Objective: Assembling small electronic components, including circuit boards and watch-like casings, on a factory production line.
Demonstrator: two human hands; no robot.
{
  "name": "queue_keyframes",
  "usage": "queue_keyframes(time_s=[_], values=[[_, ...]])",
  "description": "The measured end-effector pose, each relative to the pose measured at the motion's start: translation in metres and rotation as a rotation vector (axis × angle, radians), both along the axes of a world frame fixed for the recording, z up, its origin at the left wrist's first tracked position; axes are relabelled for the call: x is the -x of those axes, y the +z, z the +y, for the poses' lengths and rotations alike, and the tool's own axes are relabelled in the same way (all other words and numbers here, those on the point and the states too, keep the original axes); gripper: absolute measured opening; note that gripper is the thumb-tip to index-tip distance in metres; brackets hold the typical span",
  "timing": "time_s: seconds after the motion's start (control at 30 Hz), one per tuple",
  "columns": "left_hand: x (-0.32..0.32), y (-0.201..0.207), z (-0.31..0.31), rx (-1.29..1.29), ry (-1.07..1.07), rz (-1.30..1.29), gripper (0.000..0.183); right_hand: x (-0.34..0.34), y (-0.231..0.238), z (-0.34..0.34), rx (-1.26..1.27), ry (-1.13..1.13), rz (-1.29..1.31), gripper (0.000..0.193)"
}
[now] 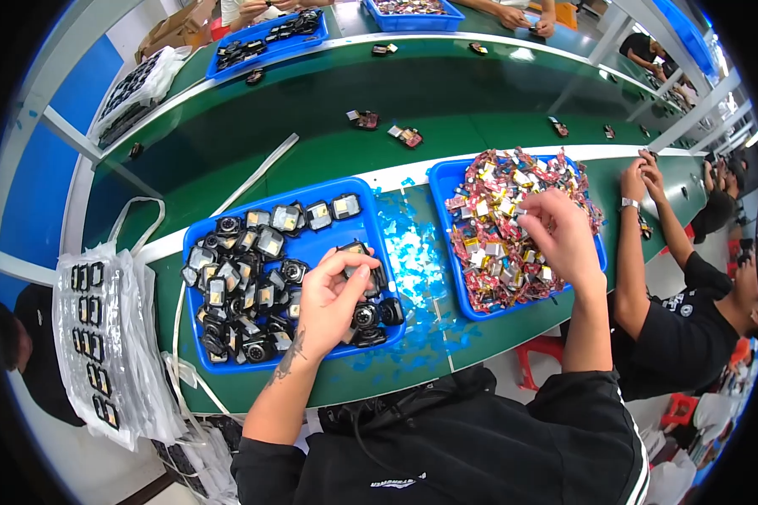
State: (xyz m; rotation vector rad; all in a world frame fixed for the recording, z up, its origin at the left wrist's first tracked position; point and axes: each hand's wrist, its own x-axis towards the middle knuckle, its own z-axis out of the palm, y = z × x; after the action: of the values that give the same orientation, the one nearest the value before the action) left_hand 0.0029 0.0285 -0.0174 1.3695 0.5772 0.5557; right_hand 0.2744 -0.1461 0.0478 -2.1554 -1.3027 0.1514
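My left hand (333, 295) is over the right side of a blue tray (316, 244) of black watch housings. Its thumb and fingers close on a black watch housing (354, 248), which they partly cover. Several more watch housings (236, 286), some with silvery backs and some with round dials, lie heaped under and left of that hand. My right hand (560, 231) hovers above a second blue tray (442, 198), heaped with small red circuit boards with silvery and yellowish battery-like pieces (497, 261). Its fingers are curled, thumb and forefinger slightly apart, and nothing shows between them.
Blue film scraps (417, 261) litter the green bench between the trays. Loose boards lie on the green belt (480, 101) beyond. Clear plastic trays of black frames (101, 337) stack at the left. A co-worker (691, 311) sits close at the right; others work across the belt.
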Motion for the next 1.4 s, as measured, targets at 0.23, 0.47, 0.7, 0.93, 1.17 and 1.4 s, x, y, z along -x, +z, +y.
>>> queue_keyframes(time_s=[0.23, 0.47, 0.7, 0.93, 1.17, 1.4], values=[[0.0, -0.004, -0.001, -0.017, -0.036, 0.019, 0.014, 0.002, -0.022, 0.019, -0.144, 0.213, -0.337, 0.015], [0.003, 0.002, -0.008, -0.201, -0.055, -0.036, 0.023, 0.068, -0.006, 0.025, -0.488, 0.017, 0.761, 0.02], [-0.006, 0.007, -0.012, -0.347, -0.138, -0.023, 0.031, 0.118, -0.035, 0.051, -0.366, 0.237, 0.945, 0.009], [-0.002, 0.014, -0.01, -0.347, -0.023, 0.08, 0.025, 0.118, -0.039, 0.058, -0.334, 0.283, 1.082, 0.005], [-0.001, -0.001, -0.008, -0.48, 0.004, -0.046, 0.018, 0.119, -0.043, 0.06, -0.33, 0.324, 1.079, 0.005], [-0.002, 0.003, -0.014, -0.119, -0.022, 0.025, 0.012, 0.128, -0.045, 0.066, -0.5, 0.276, 0.119, 0.016]])
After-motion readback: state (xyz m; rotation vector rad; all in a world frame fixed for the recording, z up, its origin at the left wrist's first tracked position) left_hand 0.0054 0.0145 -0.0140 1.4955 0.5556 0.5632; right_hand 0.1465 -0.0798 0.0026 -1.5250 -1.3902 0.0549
